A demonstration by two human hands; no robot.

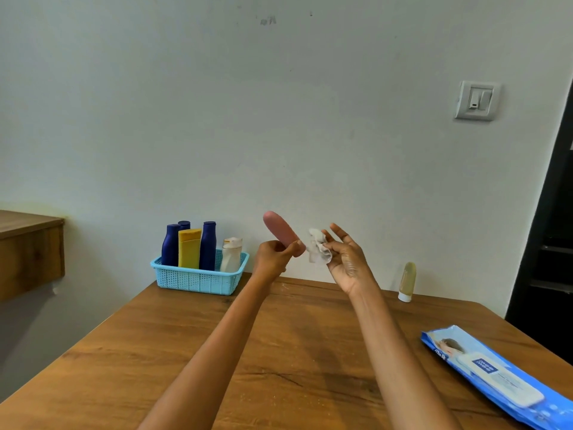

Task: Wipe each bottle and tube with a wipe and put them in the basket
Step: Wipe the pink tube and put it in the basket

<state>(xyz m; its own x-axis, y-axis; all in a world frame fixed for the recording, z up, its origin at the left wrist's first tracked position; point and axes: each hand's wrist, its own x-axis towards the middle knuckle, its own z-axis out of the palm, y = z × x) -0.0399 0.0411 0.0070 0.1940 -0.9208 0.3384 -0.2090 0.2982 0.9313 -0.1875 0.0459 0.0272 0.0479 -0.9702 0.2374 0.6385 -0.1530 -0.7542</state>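
Observation:
My left hand (pixel 274 257) grips a pink tube (pixel 280 229) by its lower end and holds it tilted up to the left, above the table. Just right of it, my right hand (pixel 345 259) pinches a crumpled white wipe (pixel 319 249) close to the tube's lower end. A light blue basket (pixel 198 279) stands at the table's far left edge. It holds three dark blue bottles (pixel 207 245), a yellow tube (pixel 189 248) and a white bottle (pixel 231 254). An olive tube (pixel 407 281) stands cap-down on the far right of the table.
A blue pack of wipes (pixel 493 372) lies at the right edge of the wooden table (pixel 263 352). The wall is close behind the table. A wooden shelf (pixel 29 252) juts out at left and a dark cabinet (pixel 548 249) stands at right.

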